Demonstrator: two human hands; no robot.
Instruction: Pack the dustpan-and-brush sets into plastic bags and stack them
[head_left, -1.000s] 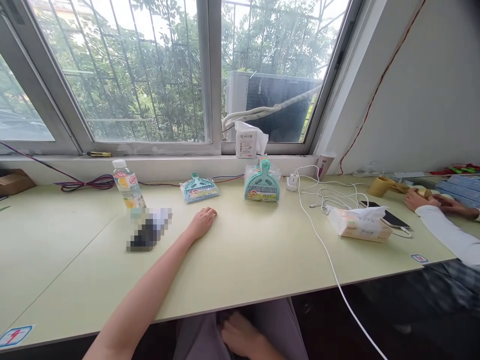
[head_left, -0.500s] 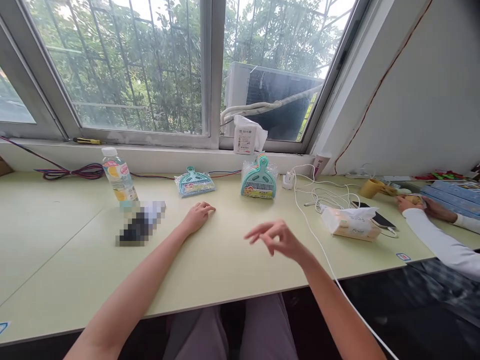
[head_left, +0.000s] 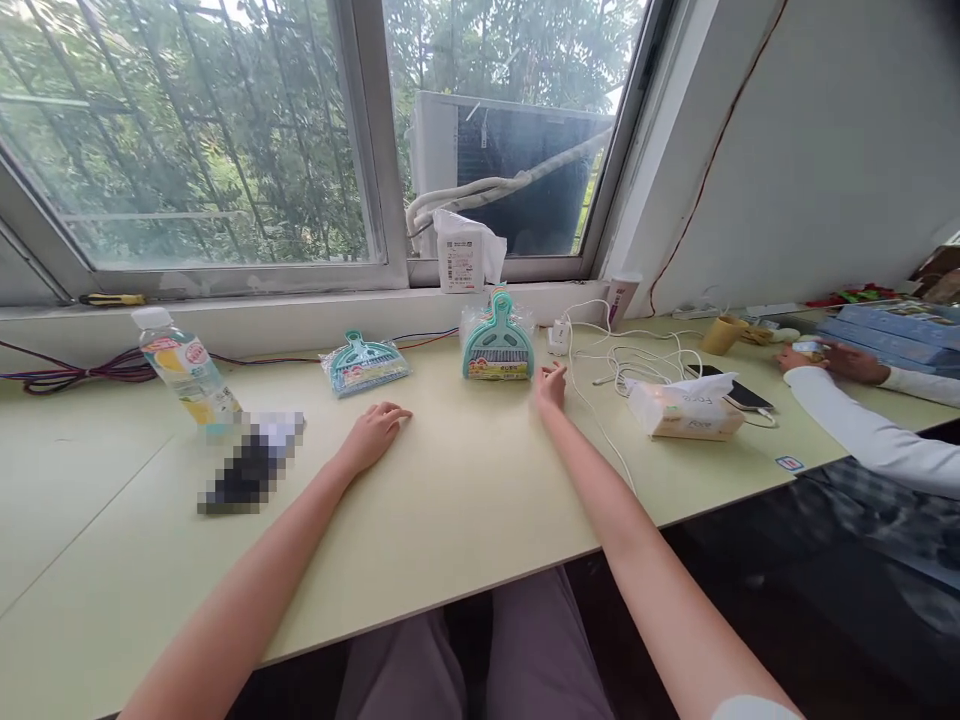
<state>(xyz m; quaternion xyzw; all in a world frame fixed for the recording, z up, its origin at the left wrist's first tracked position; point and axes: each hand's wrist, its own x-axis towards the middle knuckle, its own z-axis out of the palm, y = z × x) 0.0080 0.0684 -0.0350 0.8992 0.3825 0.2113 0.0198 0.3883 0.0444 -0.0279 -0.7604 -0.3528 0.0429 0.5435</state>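
My left hand [head_left: 375,435] lies on the pale table, fingers stretched out and holding nothing. Beyond it is a single mini dustpan and brush set [head_left: 366,365] in clear plastic, lying nearly flat. To the right, a stack of mini dustpan and brush sets [head_left: 498,340] stands upright in clear wrap, teal with yellow labels. My right hand [head_left: 551,388] is at the right edge of this stack, its fingers loosely bent and apart. I cannot tell whether the fingertips touch the wrap.
Left of me stand a drink bottle [head_left: 187,370] and a blurred-out item [head_left: 255,465]. On the right are a tissue pack [head_left: 686,408], white cables [head_left: 630,370], a phone [head_left: 739,390] and a paper cup [head_left: 621,303]. A co-worker's white sleeve [head_left: 847,425] reaches in at far right.
My right hand has moved forward from above the table to beside the stack of dustpan sets. My left hand stays resting on the table. The view has shifted somewhat.
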